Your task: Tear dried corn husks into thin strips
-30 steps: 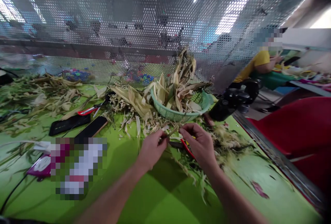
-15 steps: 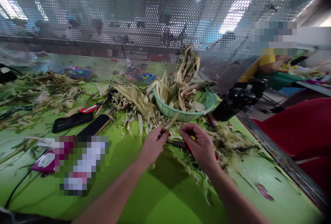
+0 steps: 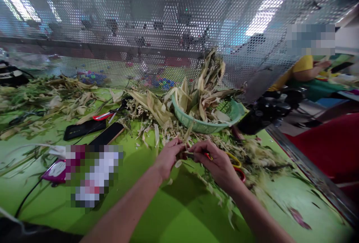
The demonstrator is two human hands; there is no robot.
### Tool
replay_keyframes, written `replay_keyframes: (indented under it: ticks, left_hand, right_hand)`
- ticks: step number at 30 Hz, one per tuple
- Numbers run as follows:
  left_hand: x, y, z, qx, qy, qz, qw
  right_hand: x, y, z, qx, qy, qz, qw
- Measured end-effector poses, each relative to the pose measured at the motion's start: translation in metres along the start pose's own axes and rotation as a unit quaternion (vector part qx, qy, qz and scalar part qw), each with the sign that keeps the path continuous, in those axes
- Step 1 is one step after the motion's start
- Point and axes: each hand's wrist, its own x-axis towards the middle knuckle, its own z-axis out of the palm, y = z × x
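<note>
Over the middle of the green table, my left hand is closed in a pinch on a narrow corn husk, whose tip sticks up past the fingers. My right hand meets it from the right, its thumb and fingers pinched at the lower end of the same husk; the exact grip is partly hidden. Beneath my right hand lie scissors with red and yellow handles, their blades mostly covered. Just beyond stands a green plastic basket heaped with dried corn husks.
Phones, a red utility knife and a magenta device with cables lie at left. Dried plant scraps spread behind them. A perforated metal screen closes the back. A black machine part and a co-worker's yellow sleeve are at right.
My right hand has moved left, so its fingertips now meet my left hand's at the husk. More of the scissors' handles shows. The whole view has shifted slightly.
</note>
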Motion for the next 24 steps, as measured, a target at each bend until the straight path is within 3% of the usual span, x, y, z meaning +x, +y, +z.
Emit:
replay_keyframes:
  ticks: [4,10,13,19,24]
  left_hand:
    - [-0.004,-0.004,0.0,0.191,0.005,0.083,0.978]
    - [-0.011,-0.008,0.003,0.383,0.048,0.207,0.899]
    - [-0.011,-0.009,0.003,0.454,0.053,0.267,0.848]
    - [-0.007,-0.015,0.001,0.562,0.042,0.328,0.758]
    - [-0.008,-0.014,0.002,0.617,0.041,0.341,0.708]
  right_hand:
    - [-0.002,-0.001,-0.002,0.008,0.024,0.018,1.0]
    - [-0.003,0.005,0.001,0.109,0.122,0.07,0.984]
    - [-0.001,0.007,0.002,0.12,0.136,0.083,0.98]
    - [0.0,0.01,0.004,0.08,0.137,0.066,0.985]
    - [0.001,0.014,0.004,0.074,0.15,0.075,0.983]
